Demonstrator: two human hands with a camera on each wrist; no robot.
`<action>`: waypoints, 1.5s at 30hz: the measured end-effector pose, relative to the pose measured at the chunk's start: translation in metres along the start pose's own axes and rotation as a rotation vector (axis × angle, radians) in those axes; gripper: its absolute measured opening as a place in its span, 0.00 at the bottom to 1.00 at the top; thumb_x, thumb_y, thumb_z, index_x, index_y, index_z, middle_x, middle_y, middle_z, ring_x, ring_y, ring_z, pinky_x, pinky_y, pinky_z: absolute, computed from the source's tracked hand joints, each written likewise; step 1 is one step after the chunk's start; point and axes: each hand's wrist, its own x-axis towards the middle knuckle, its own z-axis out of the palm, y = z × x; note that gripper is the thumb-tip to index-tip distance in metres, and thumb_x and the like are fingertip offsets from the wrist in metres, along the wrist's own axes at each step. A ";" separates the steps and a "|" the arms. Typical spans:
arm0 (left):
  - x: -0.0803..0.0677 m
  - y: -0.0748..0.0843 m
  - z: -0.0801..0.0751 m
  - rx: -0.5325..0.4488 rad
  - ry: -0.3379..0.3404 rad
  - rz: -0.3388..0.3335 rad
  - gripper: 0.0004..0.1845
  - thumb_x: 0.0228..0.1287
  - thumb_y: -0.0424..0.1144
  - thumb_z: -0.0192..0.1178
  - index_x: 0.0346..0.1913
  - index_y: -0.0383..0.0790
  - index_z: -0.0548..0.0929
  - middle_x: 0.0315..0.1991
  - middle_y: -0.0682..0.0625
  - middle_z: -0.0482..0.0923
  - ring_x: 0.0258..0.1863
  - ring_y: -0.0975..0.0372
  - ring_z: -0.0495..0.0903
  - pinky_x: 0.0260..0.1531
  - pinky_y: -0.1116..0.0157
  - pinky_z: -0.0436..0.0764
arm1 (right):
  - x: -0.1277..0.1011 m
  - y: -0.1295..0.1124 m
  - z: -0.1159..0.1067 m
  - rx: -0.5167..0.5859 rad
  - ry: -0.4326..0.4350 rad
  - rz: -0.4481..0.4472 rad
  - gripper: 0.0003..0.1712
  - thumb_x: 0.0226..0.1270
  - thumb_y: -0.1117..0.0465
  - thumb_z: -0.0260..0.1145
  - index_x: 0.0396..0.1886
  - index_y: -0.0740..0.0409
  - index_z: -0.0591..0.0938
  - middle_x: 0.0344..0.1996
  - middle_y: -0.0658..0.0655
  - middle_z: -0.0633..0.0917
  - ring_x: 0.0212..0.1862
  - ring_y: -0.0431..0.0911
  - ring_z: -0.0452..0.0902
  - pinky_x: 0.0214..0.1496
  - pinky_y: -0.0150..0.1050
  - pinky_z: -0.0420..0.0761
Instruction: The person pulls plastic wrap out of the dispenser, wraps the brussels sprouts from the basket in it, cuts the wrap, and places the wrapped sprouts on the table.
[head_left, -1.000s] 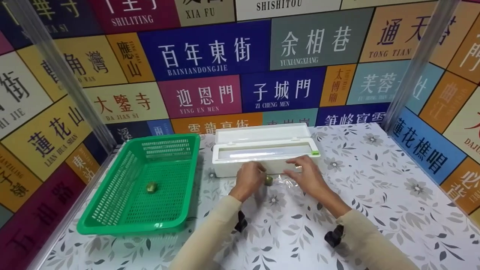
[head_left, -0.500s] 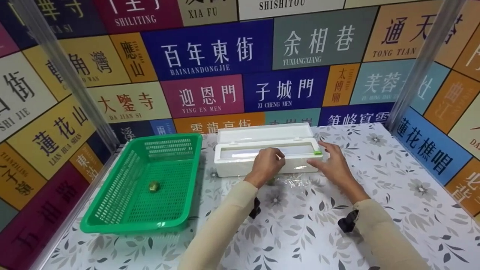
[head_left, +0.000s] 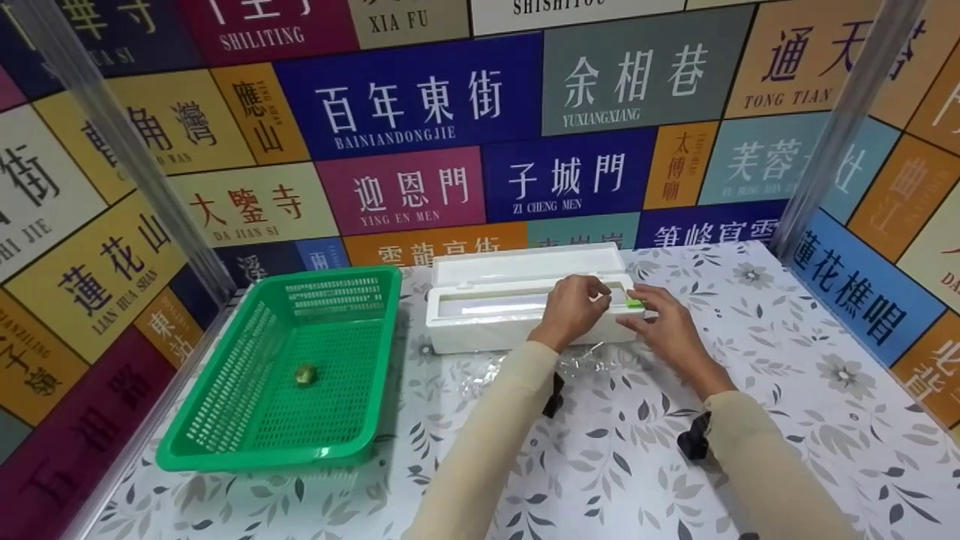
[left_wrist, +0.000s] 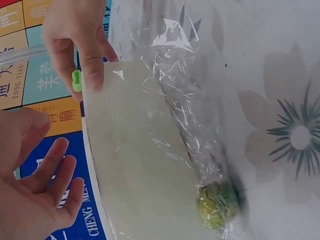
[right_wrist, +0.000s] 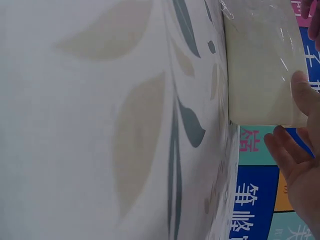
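A white cling film dispenser (head_left: 480,334) stands with its lid raised; a green slide cutter (head_left: 634,304) sits at its right end. My right hand (head_left: 671,330) grips that end, thumb on the front face in the right wrist view. My left hand (head_left: 574,307) hovers over the dispenser near the cutter. Its fingers are loosely bent and hold nothing in the left wrist view. Clear film (left_wrist: 195,115) hangs down the front onto the table. Under it lies a small round green-yellow ball (left_wrist: 217,205), fruit-like, hidden behind my left arm in the head view.
A green perforated basket (head_left: 386,337) stands left of the dispenser, with one small greenish-brown ball (head_left: 305,374) inside. Close behind the table (head_left: 757,360) rises a wall of printed signs (head_left: 409,97). Clear posts (head_left: 832,135) frame both back corners.
My left hand has left the ball at the dispenser's front and moved up and right over the dispenser. My right hand has shifted right onto its end. Film now lies over the ball.
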 end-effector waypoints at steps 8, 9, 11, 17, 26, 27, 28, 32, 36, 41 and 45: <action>0.002 0.018 0.024 0.127 -0.038 0.004 0.12 0.71 0.45 0.61 0.52 0.50 0.88 0.50 0.56 0.87 0.51 0.65 0.84 0.52 0.66 0.81 | -0.006 0.006 -0.004 -0.034 0.047 0.017 0.29 0.60 0.65 0.74 0.62 0.65 0.79 0.65 0.66 0.77 0.58 0.63 0.81 0.56 0.43 0.84; 0.003 0.019 0.026 0.143 -0.032 0.001 0.12 0.71 0.46 0.61 0.53 0.51 0.87 0.50 0.57 0.87 0.51 0.65 0.84 0.52 0.65 0.81 | -0.006 0.006 -0.003 -0.035 0.048 0.011 0.29 0.61 0.66 0.73 0.62 0.65 0.79 0.65 0.67 0.77 0.58 0.63 0.81 0.56 0.46 0.83; 0.003 0.021 0.030 0.167 -0.027 0.000 0.13 0.71 0.47 0.61 0.53 0.52 0.87 0.51 0.57 0.87 0.52 0.64 0.83 0.54 0.62 0.80 | -0.006 0.006 -0.002 -0.040 0.058 -0.006 0.28 0.61 0.67 0.73 0.62 0.65 0.79 0.64 0.68 0.78 0.57 0.64 0.81 0.57 0.51 0.82; 0.006 0.027 0.040 0.218 -0.023 -0.023 0.12 0.71 0.48 0.61 0.53 0.54 0.87 0.49 0.58 0.87 0.51 0.65 0.83 0.52 0.62 0.80 | -0.006 0.007 -0.002 -0.022 0.097 -0.028 0.26 0.59 0.73 0.72 0.59 0.64 0.81 0.62 0.68 0.80 0.55 0.64 0.82 0.58 0.53 0.82; 0.013 0.025 0.040 0.231 -0.002 -0.060 0.11 0.69 0.46 0.63 0.50 0.54 0.89 0.47 0.57 0.87 0.51 0.62 0.82 0.56 0.59 0.79 | -0.002 0.000 -0.004 -0.008 0.077 0.006 0.27 0.60 0.71 0.72 0.60 0.65 0.80 0.63 0.68 0.79 0.57 0.64 0.81 0.62 0.53 0.80; 0.013 0.024 0.040 0.233 0.004 -0.060 0.11 0.69 0.47 0.63 0.50 0.54 0.89 0.47 0.57 0.87 0.51 0.62 0.82 0.55 0.59 0.79 | -0.002 0.000 -0.003 -0.009 0.078 0.005 0.27 0.60 0.70 0.72 0.60 0.64 0.80 0.63 0.68 0.79 0.58 0.64 0.81 0.62 0.52 0.80; 0.013 0.023 0.041 0.235 0.010 -0.060 0.11 0.69 0.47 0.63 0.50 0.54 0.89 0.46 0.57 0.87 0.50 0.62 0.82 0.55 0.59 0.79 | -0.002 0.000 -0.003 -0.008 0.076 0.001 0.26 0.60 0.70 0.72 0.60 0.64 0.81 0.63 0.68 0.79 0.58 0.64 0.81 0.62 0.52 0.80; 0.012 0.021 0.043 0.249 0.022 -0.059 0.10 0.69 0.48 0.64 0.49 0.55 0.89 0.46 0.57 0.86 0.50 0.62 0.82 0.54 0.59 0.79 | -0.003 0.000 -0.002 0.004 0.072 -0.007 0.26 0.61 0.69 0.73 0.60 0.64 0.81 0.63 0.67 0.79 0.59 0.63 0.81 0.60 0.49 0.81; 0.014 0.019 0.044 0.291 0.016 -0.046 0.09 0.71 0.46 0.62 0.48 0.54 0.89 0.45 0.56 0.86 0.49 0.62 0.82 0.53 0.60 0.79 | -0.001 0.000 -0.003 0.018 0.055 0.026 0.25 0.62 0.65 0.73 0.60 0.61 0.82 0.64 0.65 0.78 0.58 0.61 0.82 0.58 0.46 0.82; 0.014 0.016 0.042 0.343 0.007 -0.022 0.09 0.71 0.46 0.61 0.49 0.54 0.87 0.47 0.56 0.85 0.50 0.63 0.81 0.53 0.61 0.79 | 0.000 -0.001 -0.003 0.035 0.046 0.069 0.26 0.62 0.61 0.74 0.61 0.59 0.81 0.62 0.60 0.79 0.59 0.59 0.82 0.53 0.33 0.83; 0.012 0.014 0.041 0.375 -0.011 -0.007 0.09 0.71 0.47 0.61 0.49 0.54 0.87 0.48 0.56 0.84 0.50 0.63 0.81 0.53 0.62 0.78 | -0.002 0.001 -0.002 0.067 0.029 0.093 0.29 0.61 0.58 0.75 0.61 0.60 0.80 0.62 0.59 0.80 0.59 0.57 0.81 0.47 0.18 0.78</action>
